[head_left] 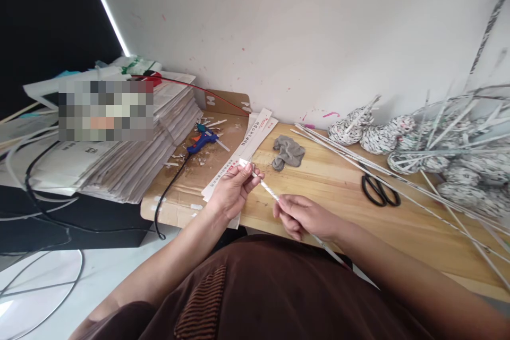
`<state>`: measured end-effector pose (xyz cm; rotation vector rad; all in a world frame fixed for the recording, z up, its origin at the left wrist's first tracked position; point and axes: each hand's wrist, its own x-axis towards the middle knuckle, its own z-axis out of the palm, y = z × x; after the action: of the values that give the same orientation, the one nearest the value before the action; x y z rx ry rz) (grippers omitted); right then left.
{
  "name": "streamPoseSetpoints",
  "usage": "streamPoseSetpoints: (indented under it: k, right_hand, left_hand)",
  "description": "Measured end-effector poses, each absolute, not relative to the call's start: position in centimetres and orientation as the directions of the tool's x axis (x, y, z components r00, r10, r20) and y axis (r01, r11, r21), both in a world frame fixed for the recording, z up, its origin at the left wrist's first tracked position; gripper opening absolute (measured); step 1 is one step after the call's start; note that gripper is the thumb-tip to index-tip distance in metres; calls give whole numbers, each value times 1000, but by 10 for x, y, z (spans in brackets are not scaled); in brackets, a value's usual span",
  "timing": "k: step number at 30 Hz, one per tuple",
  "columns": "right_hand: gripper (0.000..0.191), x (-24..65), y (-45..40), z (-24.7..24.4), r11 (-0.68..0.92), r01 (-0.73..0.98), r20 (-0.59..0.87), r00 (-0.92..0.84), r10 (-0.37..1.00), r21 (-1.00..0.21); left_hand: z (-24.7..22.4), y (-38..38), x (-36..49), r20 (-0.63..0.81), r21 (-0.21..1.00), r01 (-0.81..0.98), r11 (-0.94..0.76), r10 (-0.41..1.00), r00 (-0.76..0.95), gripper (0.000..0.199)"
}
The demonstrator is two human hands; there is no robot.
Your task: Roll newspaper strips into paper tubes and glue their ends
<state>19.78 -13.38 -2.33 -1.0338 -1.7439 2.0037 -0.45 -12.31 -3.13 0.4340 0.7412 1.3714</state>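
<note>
Between my two hands stretches a thin rolled paper tube (270, 190), white with small printed marks. My left hand (236, 187) pinches its upper end, where a flat white paper tip shows. The fingers of my right hand (298, 216) are closed round the tube lower down, and its tail runs on beneath that wrist toward my lap. Just behind my left hand lie printed paper strips (255, 135), stacked on the table. A crumpled grey cloth (289, 152) rests beyond my hands.
A blue glue gun (202, 139) with a black cable lies on cardboard (175, 186). Tall paper stacks (131, 170) stand left. Black-handled scissors (380, 191), long paper tubes (358, 162) and woven paper shapes (382, 135) occupy the right side. A wall (298, 37) closes off the back.
</note>
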Motion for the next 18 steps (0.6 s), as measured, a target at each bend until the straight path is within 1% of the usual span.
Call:
streamPoseSetpoints:
  k: [1, 2, 3, 4, 5, 6, 7, 8, 9, 10, 11, 13, 14, 16, 18]
  right_hand:
    - [37, 197, -135, -21, -69, 313, -261, -629, 732, -947]
    - [35, 196, -137, -19, 76, 390, -175, -568, 804, -918]
    - [34, 195, -138, -17, 176, 446, -101, -531, 841, -878]
    - [33, 193, -138, -16, 208, 467, -76, -520, 851, -859]
    - [34, 192, -138, -16, 168, 448, -110, -530, 841, -878]
    - [36, 192, -138, -16, 64, 391, -183, -562, 806, -918]
    - [37, 191, -136, -18, -79, 306, -259, -612, 747, -949]
    - [37, 192, -135, -20, -230, 210, -311, -672, 673, -950]
    - [36, 192, -133, -22, -359, 118, -326, -729, 602, -926]
    - [34, 193, -131, -24, -451, 45, -316, -775, 547, -892]
    - [33, 195, -129, -26, -505, -1, -299, -806, 511, -863]
    - [33, 196, -128, -28, -522, -18, -293, -812, 506, -852]
    - [35, 196, -127, -28, -490, 2, -303, -788, 536, -872]
    - [38, 195, -128, -25, -355, 94, -313, -707, 634, -930]
    - [38, 192, -130, -20, -168, 219, -271, -633, 725, -961]
  left_hand:
    - [-32, -123, -4, -217, 683, -711, 168, 976, 22, 9]
    - [-32, -123, -3, -212, 691, -704, 165, 977, 20, 11]
    - [-32, -122, -3, -207, 695, -700, 164, 978, 24, 13]
    - [-32, -122, -2, -203, 697, -698, 165, 979, 29, 15]
    - [-32, -123, -2, -202, 695, -699, 167, 979, 34, 16]
    - [-31, -123, -2, -204, 692, -702, 171, 978, 37, 16]
    - [-30, -123, -2, -208, 687, -705, 175, 977, 39, 17]
    - [-29, -123, -2, -214, 682, -709, 179, 976, 41, 16]
    - [-28, -123, -2, -221, 676, -713, 186, 974, 44, 16]
    - [-28, -124, -2, -226, 670, -717, 192, 973, 49, 15]
    - [-27, -124, -3, -231, 664, -721, 197, 972, 53, 15]
    - [-28, -124, -3, -228, 658, -728, 194, 972, 53, 14]
    - [-28, -123, -3, -221, 659, -728, 188, 974, 51, 14]
    - [-29, -123, -3, -202, 666, -725, 175, 978, 51, 15]
    - [-29, -122, -3, -201, 670, -720, 182, 978, 60, 16]
